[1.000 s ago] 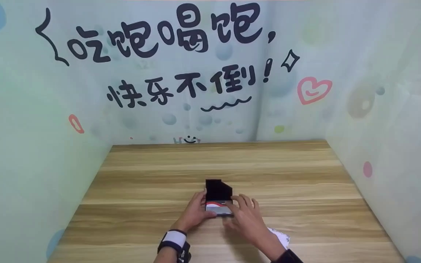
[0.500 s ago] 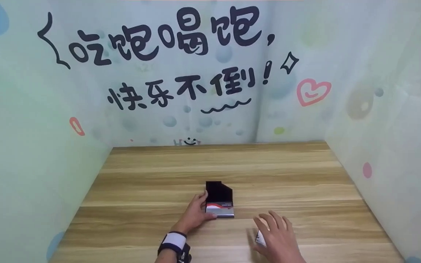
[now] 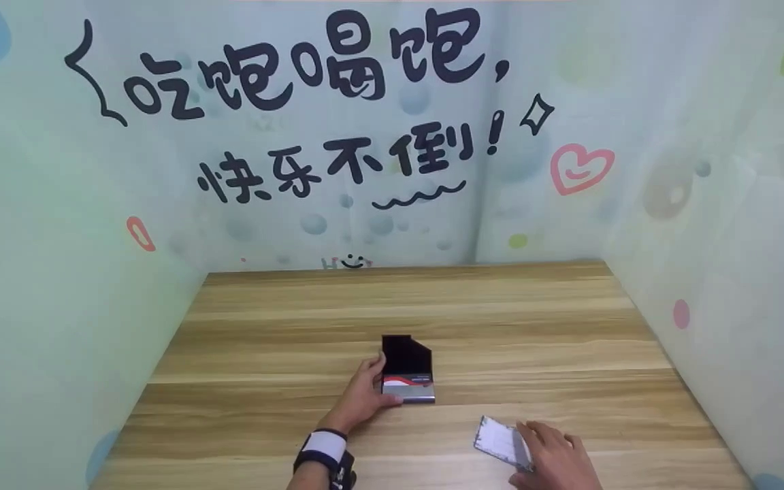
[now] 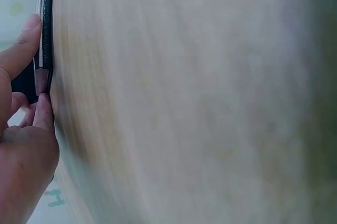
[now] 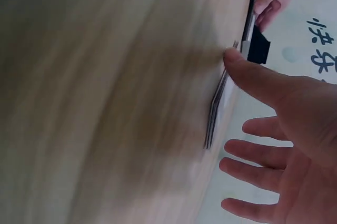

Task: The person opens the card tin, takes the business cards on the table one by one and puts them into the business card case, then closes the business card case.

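A card case (image 3: 408,391) lies on the table with its black lid (image 3: 405,355) raised; a red and white card shows in its silver front part. My left hand (image 3: 358,395) grips the case by its left side, thumb along the front edge, as the left wrist view also shows at the case's edge (image 4: 45,29). To the right is a small stack of white cards (image 3: 499,437) with patterned borders, slightly bent in the right wrist view. Over its right end reaches my right hand (image 3: 555,456), fingers spread and nearly straight, thumb tip (image 5: 233,56) overlapping the stack.
The wood-grain table (image 3: 263,327) spreads on all sides of the two things. Printed fabric walls (image 3: 719,204) enclose it at the back, left and right. A white and black wrist strap (image 3: 325,446) sits on the left wrist.
My right hand has left the card case and moved right and toward the near edge, to the white cards. The left hand keeps its hold on the case.
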A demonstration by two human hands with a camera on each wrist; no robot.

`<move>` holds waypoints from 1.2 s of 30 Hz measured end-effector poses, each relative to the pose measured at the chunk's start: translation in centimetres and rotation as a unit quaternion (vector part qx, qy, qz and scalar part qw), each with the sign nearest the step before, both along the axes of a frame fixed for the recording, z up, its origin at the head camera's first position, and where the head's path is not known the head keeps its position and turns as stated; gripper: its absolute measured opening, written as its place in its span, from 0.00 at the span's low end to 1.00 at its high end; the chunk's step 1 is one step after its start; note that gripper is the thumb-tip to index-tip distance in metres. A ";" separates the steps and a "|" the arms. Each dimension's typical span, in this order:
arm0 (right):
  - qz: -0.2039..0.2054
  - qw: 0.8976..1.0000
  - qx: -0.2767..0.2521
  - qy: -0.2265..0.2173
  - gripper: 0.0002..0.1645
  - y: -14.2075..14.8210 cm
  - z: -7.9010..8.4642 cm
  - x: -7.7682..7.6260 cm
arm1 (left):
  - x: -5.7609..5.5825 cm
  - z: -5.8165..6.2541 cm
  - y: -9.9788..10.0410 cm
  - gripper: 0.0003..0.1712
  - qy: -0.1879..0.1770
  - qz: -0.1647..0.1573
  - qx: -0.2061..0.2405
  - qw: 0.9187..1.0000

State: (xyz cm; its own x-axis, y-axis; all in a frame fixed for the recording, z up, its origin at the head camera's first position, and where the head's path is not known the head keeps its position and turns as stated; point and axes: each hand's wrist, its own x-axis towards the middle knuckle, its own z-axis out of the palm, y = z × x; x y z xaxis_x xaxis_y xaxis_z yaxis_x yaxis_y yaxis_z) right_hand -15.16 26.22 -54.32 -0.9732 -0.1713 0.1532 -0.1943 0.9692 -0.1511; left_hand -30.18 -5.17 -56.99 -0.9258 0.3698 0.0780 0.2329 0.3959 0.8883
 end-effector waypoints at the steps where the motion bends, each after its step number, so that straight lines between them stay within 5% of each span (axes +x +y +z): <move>1: -0.003 1.000 -0.004 -0.013 0.46 0.2 -0.1 0.0 | 0.0 0.0 0.0 0.54 0.001 0.002 -0.006 1.000; 11: -0.011 0.997 -0.027 -0.071 0.40 0.6 0.1 -0.2 | 0.0 0.1 0.3 0.53 -0.015 0.005 0.006 1.000; 22: 0.051 0.997 -0.060 0.000 0.35 0.5 0.7 -0.4 | 0.1 0.0 0.2 0.54 -0.028 -0.004 0.024 0.999; 30: 0.045 0.993 -0.015 0.104 0.32 0.5 0.6 -0.6 | 0.1 0.1 0.1 0.54 -0.038 -0.023 0.083 0.996; 36: 0.055 0.992 -0.015 0.112 0.32 0.4 0.5 -1.2 | 0.0 0.0 0.3 0.54 -0.031 -0.021 0.072 0.997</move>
State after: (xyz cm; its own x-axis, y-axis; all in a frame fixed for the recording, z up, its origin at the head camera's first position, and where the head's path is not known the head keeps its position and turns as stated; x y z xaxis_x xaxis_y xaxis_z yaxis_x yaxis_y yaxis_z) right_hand -16.33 26.66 -53.85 -0.8902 -0.2660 0.3700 -0.3299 0.9363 -0.1206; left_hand -30.16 -4.90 -56.96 -0.9143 0.3978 0.0767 0.1904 0.2548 0.9481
